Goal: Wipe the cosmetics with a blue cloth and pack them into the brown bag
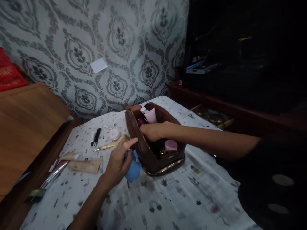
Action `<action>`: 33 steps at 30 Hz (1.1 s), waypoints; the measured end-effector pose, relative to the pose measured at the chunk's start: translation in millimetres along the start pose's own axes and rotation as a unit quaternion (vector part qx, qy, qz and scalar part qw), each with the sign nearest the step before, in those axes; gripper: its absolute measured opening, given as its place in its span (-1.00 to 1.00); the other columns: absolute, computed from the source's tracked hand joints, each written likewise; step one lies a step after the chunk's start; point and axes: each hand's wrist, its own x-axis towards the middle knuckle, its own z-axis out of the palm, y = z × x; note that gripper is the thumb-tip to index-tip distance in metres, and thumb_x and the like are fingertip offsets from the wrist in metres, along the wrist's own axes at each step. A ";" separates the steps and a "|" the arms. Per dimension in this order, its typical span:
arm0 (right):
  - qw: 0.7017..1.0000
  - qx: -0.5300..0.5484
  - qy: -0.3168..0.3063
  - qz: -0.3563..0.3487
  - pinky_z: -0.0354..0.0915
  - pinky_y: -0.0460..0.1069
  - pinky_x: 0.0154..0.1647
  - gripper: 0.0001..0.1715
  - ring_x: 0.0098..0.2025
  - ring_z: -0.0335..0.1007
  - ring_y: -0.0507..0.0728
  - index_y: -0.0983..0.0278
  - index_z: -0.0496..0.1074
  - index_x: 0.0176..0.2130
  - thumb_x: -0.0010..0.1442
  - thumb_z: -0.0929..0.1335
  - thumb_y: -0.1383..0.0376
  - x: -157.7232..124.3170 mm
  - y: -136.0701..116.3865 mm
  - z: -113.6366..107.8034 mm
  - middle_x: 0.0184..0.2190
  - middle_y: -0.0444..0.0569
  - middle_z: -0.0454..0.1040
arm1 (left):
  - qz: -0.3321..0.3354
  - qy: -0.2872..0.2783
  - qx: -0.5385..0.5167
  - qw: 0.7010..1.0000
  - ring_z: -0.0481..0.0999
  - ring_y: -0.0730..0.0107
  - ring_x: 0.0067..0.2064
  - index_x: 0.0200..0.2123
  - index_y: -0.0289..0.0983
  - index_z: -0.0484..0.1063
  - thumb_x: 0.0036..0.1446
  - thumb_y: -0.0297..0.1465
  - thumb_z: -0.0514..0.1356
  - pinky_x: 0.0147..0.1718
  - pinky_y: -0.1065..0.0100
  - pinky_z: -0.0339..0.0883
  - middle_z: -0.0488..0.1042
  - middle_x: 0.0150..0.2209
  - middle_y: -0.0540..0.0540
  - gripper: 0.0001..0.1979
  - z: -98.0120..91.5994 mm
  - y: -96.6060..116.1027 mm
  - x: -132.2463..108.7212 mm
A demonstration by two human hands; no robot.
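Note:
A brown zip-up toiletry bag [141,145] stands unzipped on the patterned white sheet. My right hand [153,131] reaches down into it, fingers hidden below the rim. Around that hand in the bag are a pale pink tube [151,115], a white-capped item [144,110] and a pink round-lidded container [171,146]. My left hand [120,159] is closed on a blue cloth [133,170], its index finger stretched out against the bag's left side. Just beyond this hand lies a makeup brush [107,146] with a gold handle.
To the left lie a round compact [114,134], a black tube [97,137], a beige squeeze tube [85,166] and a silver-handled brush [54,175]. A wooden panel [31,127] borders the left. Dark furniture [177,89] with a drawer stands at the right.

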 end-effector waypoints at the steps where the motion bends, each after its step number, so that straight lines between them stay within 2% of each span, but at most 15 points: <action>1: 1.000 -0.007 -0.023 -0.019 0.36 -0.11 -0.21 -0.76 -0.18 0.56 0.13 0.45 0.58 -0.21 0.11 0.37 0.58 -4.5 -1.6 -4.9 -0.21 0.12 0.62 | 0.004 0.000 0.002 1.000 0.44 0.41 -0.21 0.18 -0.18 0.27 0.33 -0.51 0.01 -0.20 0.38 0.34 0.40 -0.20 -0.07 -0.62 -0.3 0.2 0.2; 3: 0.999 -0.020 -0.043 -0.019 0.35 -0.10 -0.24 -0.71 -0.20 0.55 0.13 0.45 0.57 -0.20 0.15 0.31 0.60 -16.2 -5.2 -11.9 -0.21 0.11 0.62 | 0.007 0.000 0.008 1.000 0.44 0.41 -0.20 0.18 -0.18 0.27 0.34 -0.52 0.01 -0.20 0.38 0.34 0.39 -0.20 -0.07 -0.62 -1.1 0.7 0.4; 5: 0.999 -0.035 -0.026 0.007 0.33 -0.08 -0.29 -0.71 -0.24 0.54 0.15 0.44 0.56 -0.20 0.17 0.28 0.59 -31.6 -8.8 -13.8 -0.24 0.12 0.61 | 0.006 -0.001 0.012 1.000 0.45 0.40 -0.18 0.17 -0.18 0.27 0.34 -0.52 0.00 -0.19 0.38 0.34 0.40 -0.19 -0.07 -0.63 -1.8 1.1 0.2; 9: 0.992 -0.027 0.119 0.039 0.32 -0.04 -0.23 -0.75 -0.20 0.53 0.18 0.36 0.52 -0.19 0.30 0.25 0.47 -68.1 -16.4 -1.8 -0.22 0.11 0.57 | -0.002 -0.006 0.010 1.000 0.47 0.36 -0.10 0.18 -0.18 0.27 0.35 -0.50 0.00 -0.15 0.34 0.36 0.44 -0.11 -0.12 -0.62 -2.5 0.2 -1.1; 12: 0.972 -0.005 0.223 0.072 0.34 -0.02 -0.27 -0.77 -0.27 0.51 0.17 0.32 0.50 -0.27 0.33 0.26 0.38 -92.6 -24.8 20.5 -0.29 0.08 0.55 | -0.009 -0.005 0.007 1.000 0.48 0.33 -0.07 0.18 -0.18 0.30 0.34 -0.48 0.02 -0.12 0.31 0.37 0.45 -0.09 -0.13 -0.63 -1.9 -2.3 -2.5; 14: 0.940 0.008 0.339 0.040 0.38 0.01 -0.25 -0.75 -0.27 0.50 0.15 0.29 0.49 -0.31 0.33 0.25 0.40 -104.4 -31.9 42.0 -0.29 0.07 0.55 | -0.011 -0.003 0.004 1.000 0.48 0.33 -0.07 0.17 -0.18 0.31 0.34 -0.47 0.03 -0.12 0.31 0.38 0.46 -0.09 -0.13 -0.64 -1.4 -3.9 -3.2; 16: 0.885 0.026 0.464 -0.007 0.42 0.05 -0.15 -0.73 -0.19 0.49 0.15 0.27 0.48 -0.31 0.33 0.24 0.43 -111.7 -39.1 66.1 -0.28 0.06 0.56 | -0.011 -0.001 0.001 1.000 0.48 0.34 -0.08 0.16 -0.18 0.31 0.34 -0.47 0.04 -0.12 0.31 0.38 0.46 -0.09 -0.13 -0.65 -1.0 -4.7 -3.4; 19: 0.827 0.049 0.559 -0.037 0.44 0.10 -0.05 -0.81 -0.10 0.46 0.14 0.28 0.46 -0.22 0.30 0.28 0.48 -115.3 -46.2 95.8 -0.18 0.05 0.58 | -0.010 0.001 0.001 1.000 0.48 0.36 -0.09 0.17 -0.15 0.31 0.33 -0.48 0.06 -0.12 0.34 0.37 0.46 -0.10 -0.10 -0.64 -0.6 -4.2 -2.8; 21: 0.812 0.051 0.581 -0.037 0.45 0.09 -0.09 -0.81 -0.12 0.46 0.13 0.31 0.45 -0.16 0.26 0.31 0.51 -115.1 -47.3 105.9 -0.13 0.06 0.58 | -0.011 0.004 0.002 1.000 0.48 0.37 -0.08 0.17 -0.14 0.31 0.33 -0.48 0.06 -0.11 0.35 0.36 0.46 -0.08 -0.10 -0.63 -0.2 -3.4 -2.3; 25: 0.808 0.051 0.587 -0.031 0.44 0.09 -0.16 -0.79 -0.18 0.47 0.13 0.34 0.44 -0.12 0.23 0.34 0.52 -112.7 -44.0 109.3 -0.12 0.08 0.59 | -0.016 0.008 0.004 1.000 0.49 0.36 -0.05 0.16 -0.14 0.31 0.33 -0.48 0.07 -0.11 0.35 0.36 0.46 -0.06 -0.10 -0.63 0.3 -3.1 -2.5; 33: 0.799 0.051 0.599 -0.027 0.44 0.10 -0.10 -0.81 -0.13 0.46 0.16 0.33 0.47 -0.17 0.19 0.38 0.51 -111.1 -42.8 116.9 -0.20 0.01 0.61 | -0.017 0.003 0.002 1.000 0.49 0.37 -0.02 0.19 -0.13 0.30 0.32 -0.51 0.08 -0.09 0.38 0.37 0.46 -0.03 -0.10 -0.59 -0.2 -3.0 -3.4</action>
